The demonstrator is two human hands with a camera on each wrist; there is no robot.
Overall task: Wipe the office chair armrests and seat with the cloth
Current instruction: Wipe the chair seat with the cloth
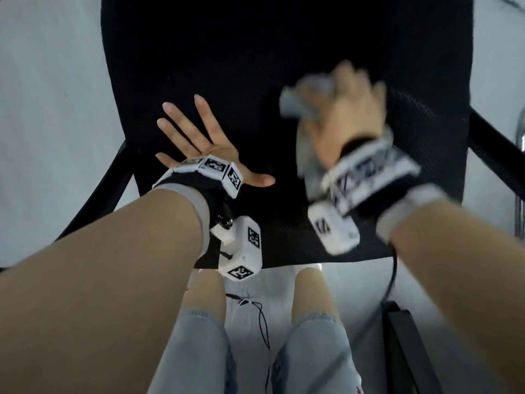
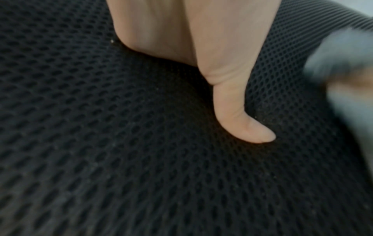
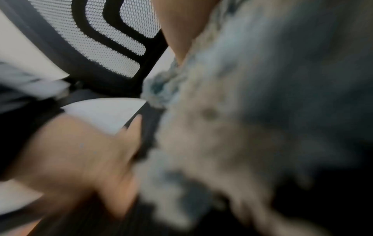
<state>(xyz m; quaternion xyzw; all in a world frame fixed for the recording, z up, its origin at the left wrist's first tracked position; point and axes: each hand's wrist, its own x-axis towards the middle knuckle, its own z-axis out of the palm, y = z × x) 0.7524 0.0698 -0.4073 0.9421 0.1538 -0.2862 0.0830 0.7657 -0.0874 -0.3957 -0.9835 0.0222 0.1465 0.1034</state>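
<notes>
On the seat (image 1: 227,81), left hand (image 1: 204,143) fingers spread flat, right hand (image 1: 341,115) gripping cloth (image 1: 301,100).

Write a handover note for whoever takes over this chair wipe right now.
Left hand: open, fingers spread, pressed flat on the left part of the seat.
Right hand: grips the grey cloth on the right part of the seat; blurred, so apparently mid-stroke.
Done: cannot tell from these pictures how much of the seat is already wiped.
Left: finish the seat, then check the left armrest and right armrest; neither hand touches them now.
</notes>
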